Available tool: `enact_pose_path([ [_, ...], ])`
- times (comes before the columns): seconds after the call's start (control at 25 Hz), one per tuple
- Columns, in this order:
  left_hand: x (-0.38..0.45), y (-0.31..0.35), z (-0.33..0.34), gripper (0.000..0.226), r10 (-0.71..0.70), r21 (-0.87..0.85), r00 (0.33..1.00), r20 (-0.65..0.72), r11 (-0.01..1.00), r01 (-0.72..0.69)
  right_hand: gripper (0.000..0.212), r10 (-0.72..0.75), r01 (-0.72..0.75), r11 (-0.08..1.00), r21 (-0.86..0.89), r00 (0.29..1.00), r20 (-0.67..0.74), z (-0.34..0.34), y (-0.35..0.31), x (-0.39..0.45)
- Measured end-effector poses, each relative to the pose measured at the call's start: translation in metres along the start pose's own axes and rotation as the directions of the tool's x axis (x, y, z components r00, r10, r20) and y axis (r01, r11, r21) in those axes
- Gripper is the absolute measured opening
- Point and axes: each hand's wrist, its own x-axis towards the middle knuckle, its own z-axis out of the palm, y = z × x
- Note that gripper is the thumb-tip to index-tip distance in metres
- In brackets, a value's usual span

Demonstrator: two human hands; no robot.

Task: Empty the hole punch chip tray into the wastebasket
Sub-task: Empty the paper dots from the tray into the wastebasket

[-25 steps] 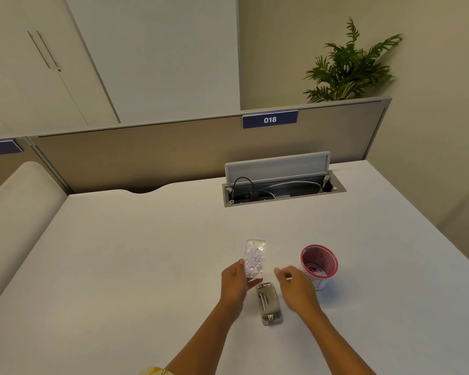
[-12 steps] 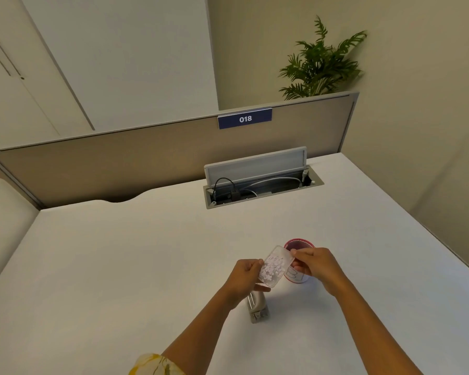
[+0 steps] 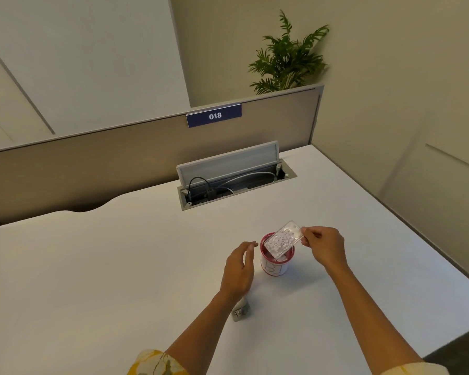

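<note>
A clear plastic chip tray (image 3: 283,239) full of pale paper chips is tilted over a small red-rimmed white cup (image 3: 276,266) that serves as the wastebasket. My right hand (image 3: 324,247) pinches the tray's upper right end, and the tray's lower end dips into the cup's mouth. Just left of the cup my left hand (image 3: 238,269) hovers with fingers apart and holds nothing. The metal hole punch (image 3: 241,311) lies on the white desk (image 3: 106,266), mostly hidden under my left wrist.
An open cable box (image 3: 236,182) with wires is set into the desk at the back. A beige partition (image 3: 119,163) with a blue "018" label stands behind it. A potted plant (image 3: 287,58) rises beyond. The desk's right edge runs diagonally near my right arm.
The tray passed from my left hand to my right and moved right, over the cup. My left hand let go and opened. The view shifted right.
</note>
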Motion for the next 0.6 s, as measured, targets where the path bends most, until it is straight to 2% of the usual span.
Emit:
enact_pose_path([
  [0.12,-0.001,-0.008,0.006,0.04,0.063,0.186,0.996,0.068,0.98,-0.074,0.017,-0.121,0.119,0.988,-0.102,0.992,-0.02,0.002,0.0,0.003],
  [0.28,-0.003,-0.017,0.005,0.041,0.179,0.365,0.973,0.146,0.904,-0.221,0.016,-0.235,0.253,0.942,-0.221,0.967,0.101,0.011,0.001,-0.001],
  [0.4,-0.004,-0.02,0.003,0.044,0.21,0.43,0.958,0.196,0.86,-0.276,0.017,-0.287,0.328,0.908,-0.262,0.941,0.181,0.015,0.008,-0.01],
  [0.6,-0.005,-0.021,0.002,0.078,0.273,0.517,0.939,0.208,0.784,-0.343,0.02,-0.404,0.433,0.859,-0.274,0.901,0.159,0.014,0.03,-0.017],
])
